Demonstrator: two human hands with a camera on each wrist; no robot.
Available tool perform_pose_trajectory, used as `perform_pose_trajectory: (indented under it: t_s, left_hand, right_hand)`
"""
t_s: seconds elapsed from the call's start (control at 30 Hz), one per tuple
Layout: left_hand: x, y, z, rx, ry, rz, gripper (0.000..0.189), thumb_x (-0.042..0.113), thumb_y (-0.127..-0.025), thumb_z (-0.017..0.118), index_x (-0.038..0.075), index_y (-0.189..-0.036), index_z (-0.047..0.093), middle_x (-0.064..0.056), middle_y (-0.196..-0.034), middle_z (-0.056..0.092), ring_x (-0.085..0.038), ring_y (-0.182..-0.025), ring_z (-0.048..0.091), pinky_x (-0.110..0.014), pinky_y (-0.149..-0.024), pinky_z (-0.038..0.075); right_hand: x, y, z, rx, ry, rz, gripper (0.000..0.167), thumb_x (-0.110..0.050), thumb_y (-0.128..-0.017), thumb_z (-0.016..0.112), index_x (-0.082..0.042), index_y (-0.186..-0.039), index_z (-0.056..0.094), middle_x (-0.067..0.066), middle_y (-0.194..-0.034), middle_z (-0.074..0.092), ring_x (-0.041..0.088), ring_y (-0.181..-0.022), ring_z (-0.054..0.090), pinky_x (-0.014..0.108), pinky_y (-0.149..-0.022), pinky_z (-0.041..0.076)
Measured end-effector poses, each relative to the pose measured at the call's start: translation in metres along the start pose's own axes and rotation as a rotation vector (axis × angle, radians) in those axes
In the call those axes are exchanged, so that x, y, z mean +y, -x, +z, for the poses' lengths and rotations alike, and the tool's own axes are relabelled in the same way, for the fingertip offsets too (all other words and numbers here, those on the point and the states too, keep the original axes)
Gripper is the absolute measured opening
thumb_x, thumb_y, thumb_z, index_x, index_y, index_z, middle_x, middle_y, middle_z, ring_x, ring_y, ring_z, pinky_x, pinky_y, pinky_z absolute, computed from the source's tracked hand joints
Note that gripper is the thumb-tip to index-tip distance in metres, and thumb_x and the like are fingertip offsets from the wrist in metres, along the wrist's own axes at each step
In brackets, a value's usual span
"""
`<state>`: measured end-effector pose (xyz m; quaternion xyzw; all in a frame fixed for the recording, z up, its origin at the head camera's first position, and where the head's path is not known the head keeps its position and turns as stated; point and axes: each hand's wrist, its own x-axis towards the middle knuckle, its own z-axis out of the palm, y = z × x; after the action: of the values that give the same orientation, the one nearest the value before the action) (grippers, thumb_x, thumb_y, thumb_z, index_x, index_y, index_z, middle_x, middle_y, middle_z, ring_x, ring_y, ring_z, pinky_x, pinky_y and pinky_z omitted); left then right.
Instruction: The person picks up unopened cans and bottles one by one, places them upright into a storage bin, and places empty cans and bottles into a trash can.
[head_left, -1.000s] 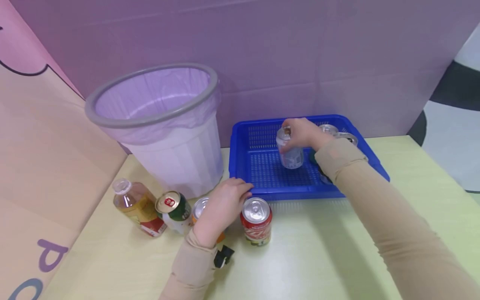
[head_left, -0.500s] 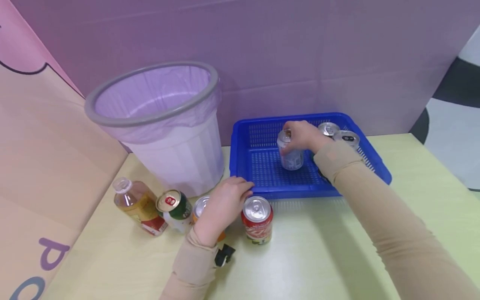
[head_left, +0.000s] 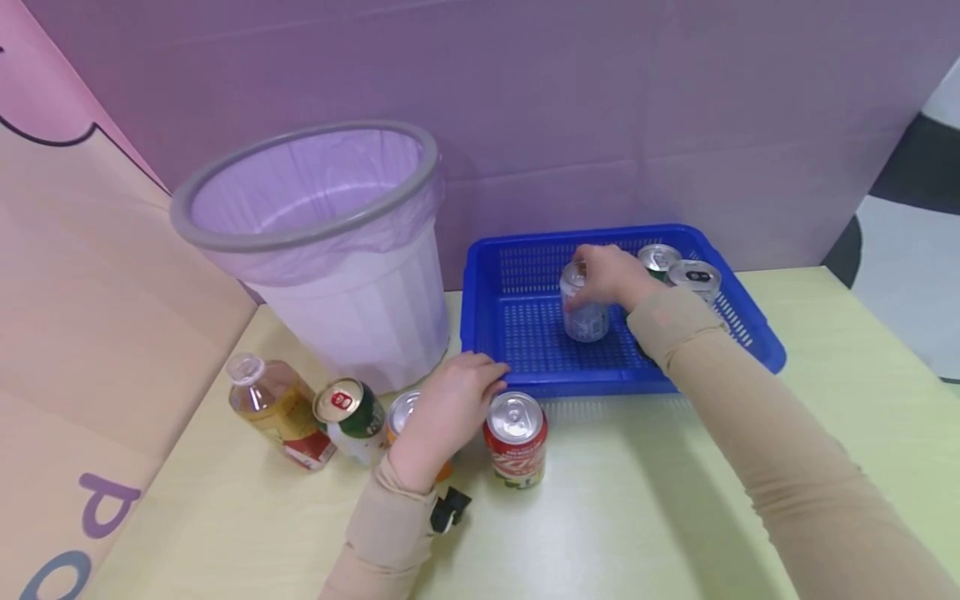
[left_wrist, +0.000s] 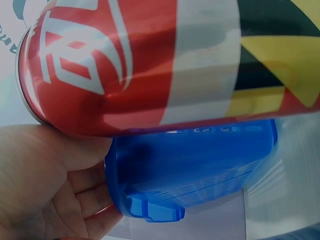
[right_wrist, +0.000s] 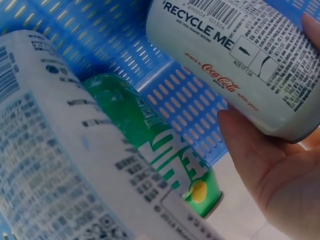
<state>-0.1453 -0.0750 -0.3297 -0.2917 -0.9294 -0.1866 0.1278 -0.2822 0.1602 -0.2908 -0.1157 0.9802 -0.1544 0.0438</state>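
My right hand (head_left: 611,275) grips a pale can (head_left: 588,323) near its top, upright inside the blue basket (head_left: 585,387). Seen from the right wrist, this can (right_wrist: 240,55) carries Coca-Cola lettering, with fingertips along its side. My left hand (head_left: 450,404) holds the basket's near left corner, thumb and fingers at the rim (left_wrist: 113,175). Just right of that hand stands a red can (head_left: 516,454) with a silver lid, outside the basket. Its red side (left_wrist: 145,60) fills the top of the left wrist view and hides part of the thumb.
Two more cans, one green (right_wrist: 150,130) and one pale (right_wrist: 55,150), stand in the basket's right side. Left of my left hand are an orange can (head_left: 401,412), a green-and-white can (head_left: 352,425) and a tea-coloured bottle (head_left: 277,408). A lined bin (head_left: 360,317) stands behind them.
My right wrist has dropped slightly, showing more of the can lids behind it. The pale can stays in my right hand, and my left hand keeps its place at the basket corner.
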Motion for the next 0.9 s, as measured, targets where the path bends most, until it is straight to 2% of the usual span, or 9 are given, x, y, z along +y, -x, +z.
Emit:
perform_pose_trajectory:
  t_s: [0.23, 0.43, 0.63, 0.9]
  left_hand:
    - [-0.0002, 0.0019, -0.0027, -0.01, 0.011, -0.016, 0.02, 0.013, -0.089, 0.065, 0.003, -0.106, 0.07, -0.007, -0.096, 0.071, -0.022, -0.091, 0.065, -0.035, -0.086, 0.053]
    - [-0.0003, 0.0022, -0.0039, -0.012, 0.012, -0.016, 0.02, 0.013, -0.089, 0.065, 0.003, -0.106, 0.07, -0.007, -0.096, 0.071, -0.022, -0.092, 0.065, -0.035, -0.086, 0.053]
    - [0.0002, 0.0029, -0.0059, -0.014, 0.014, -0.018, 0.02, 0.013, -0.089, 0.065, 0.003, -0.106, 0.07, -0.007, -0.096, 0.07, -0.022, -0.091, 0.065, -0.035, -0.086, 0.053]
    - [0.0011, 0.0026, -0.0078, -0.017, 0.021, -0.011, 0.02, 0.012, -0.089, 0.064, 0.002, -0.106, 0.07, -0.009, -0.096, 0.07, -0.023, -0.091, 0.065, -0.036, -0.086, 0.053]
  right_hand:
    - [0.0008, 0.0005, 0.0021, 0.01, -0.062, 0.041, 0.069, -0.027, -0.071, 0.081, 0.005, -0.124, 0.049, 0.025, -0.12, 0.058, 0.04, -0.108, 0.055, 0.051, -0.09, 0.049]
    - [0.0049, 0.0024, 0.0053, 0.052, -0.12, 0.085, 0.07, -0.026, -0.072, 0.08, 0.005, -0.124, 0.046, 0.027, -0.117, 0.057, 0.042, -0.105, 0.056, 0.052, -0.09, 0.048]
    - [0.0039, 0.0037, 0.0045, 0.065, -0.123, 0.112, 0.068, -0.027, -0.074, 0.078, 0.005, -0.124, 0.044, 0.028, -0.117, 0.056, 0.044, -0.105, 0.055, 0.054, -0.091, 0.046]
    - [0.0032, 0.0064, 0.0024, 0.078, -0.124, 0.143, 0.075, -0.027, -0.076, 0.075, 0.006, -0.132, 0.038, 0.029, -0.124, 0.053, 0.045, -0.112, 0.052, 0.055, -0.096, 0.043]
